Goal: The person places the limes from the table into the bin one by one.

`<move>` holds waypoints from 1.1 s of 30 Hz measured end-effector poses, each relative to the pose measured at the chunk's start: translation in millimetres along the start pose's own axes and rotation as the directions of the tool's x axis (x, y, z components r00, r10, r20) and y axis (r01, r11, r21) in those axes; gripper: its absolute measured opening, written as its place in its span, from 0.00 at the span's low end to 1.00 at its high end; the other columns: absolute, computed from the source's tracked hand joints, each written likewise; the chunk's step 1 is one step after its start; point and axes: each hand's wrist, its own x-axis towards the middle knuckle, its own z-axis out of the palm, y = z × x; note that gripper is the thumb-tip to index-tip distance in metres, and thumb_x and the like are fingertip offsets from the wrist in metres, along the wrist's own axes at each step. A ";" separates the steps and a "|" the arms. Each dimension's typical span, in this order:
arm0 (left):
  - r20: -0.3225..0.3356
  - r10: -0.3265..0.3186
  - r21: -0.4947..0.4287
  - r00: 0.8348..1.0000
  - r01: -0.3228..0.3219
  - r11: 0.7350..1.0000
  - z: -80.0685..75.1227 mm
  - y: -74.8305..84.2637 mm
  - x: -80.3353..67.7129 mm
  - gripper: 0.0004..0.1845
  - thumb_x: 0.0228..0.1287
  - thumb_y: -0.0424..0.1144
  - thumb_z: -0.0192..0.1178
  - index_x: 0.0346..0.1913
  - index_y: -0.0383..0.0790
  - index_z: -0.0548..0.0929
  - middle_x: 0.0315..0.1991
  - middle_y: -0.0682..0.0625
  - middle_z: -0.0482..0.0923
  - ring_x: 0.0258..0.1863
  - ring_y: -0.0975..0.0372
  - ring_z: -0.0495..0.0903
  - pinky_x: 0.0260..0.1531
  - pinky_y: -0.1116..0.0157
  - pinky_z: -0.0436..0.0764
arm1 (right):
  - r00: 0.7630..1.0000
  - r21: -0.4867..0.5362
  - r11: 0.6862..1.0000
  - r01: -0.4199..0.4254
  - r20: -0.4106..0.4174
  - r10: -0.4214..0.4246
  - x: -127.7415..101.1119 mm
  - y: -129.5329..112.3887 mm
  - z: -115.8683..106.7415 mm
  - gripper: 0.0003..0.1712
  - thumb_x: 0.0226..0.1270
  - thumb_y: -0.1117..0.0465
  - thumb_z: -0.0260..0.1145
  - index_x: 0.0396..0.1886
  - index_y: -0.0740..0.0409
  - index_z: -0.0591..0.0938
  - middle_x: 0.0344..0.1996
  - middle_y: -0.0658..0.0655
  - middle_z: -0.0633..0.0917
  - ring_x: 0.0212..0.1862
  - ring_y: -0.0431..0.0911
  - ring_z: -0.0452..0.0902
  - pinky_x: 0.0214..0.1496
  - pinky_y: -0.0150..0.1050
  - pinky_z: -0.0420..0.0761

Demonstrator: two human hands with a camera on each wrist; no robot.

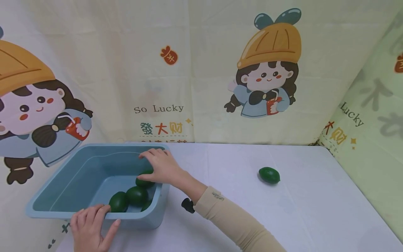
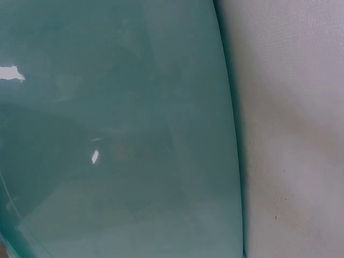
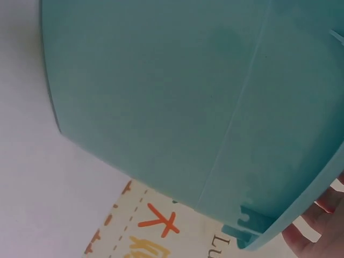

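The right hand (image 1: 160,167) hides most of one green fruit (image 1: 143,182) in the tub (image 1: 63,182).

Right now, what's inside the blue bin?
In the bin: two whole green fruits, a sliver of another by the near wall, and one under the right hand. The near wall hides that corner; the left hand grips the rim.

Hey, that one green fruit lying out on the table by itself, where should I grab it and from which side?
Probably from above, fingers across the narrow middle of the green fruit. It lies on its side on the table, its long axis running left to right, with open space all round, so thumb and fingers can close on its front and back.
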 end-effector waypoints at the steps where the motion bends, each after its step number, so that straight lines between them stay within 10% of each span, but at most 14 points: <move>1: 0.000 0.000 0.000 1.000 0.000 1.000 -0.3 0.3 0.1 0.38 0.62 0.67 0.36 0.33 0.31 0.75 0.35 0.37 0.69 0.36 0.44 0.61 0.42 0.45 0.51 | 1.000 0.002 1.000 0.000 -0.004 0.001 -0.9 1.1 -0.5 0.33 0.54 0.38 0.63 0.59 0.43 0.70 0.58 0.46 0.72 0.59 0.41 0.65 0.59 0.41 0.64; 33: 0.066 -0.036 0.010 0.997 0.035 0.999 -3.8 0.9 3.4 0.33 0.62 0.62 0.42 0.35 0.29 0.75 0.36 0.37 0.69 0.38 0.44 0.61 0.43 0.45 0.51 | 0.978 0.152 0.988 -0.039 -0.195 0.069 -52.2 56.2 -26.8 0.31 0.54 0.45 0.67 0.57 0.50 0.72 0.54 0.48 0.77 0.59 0.42 0.67 0.59 0.48 0.64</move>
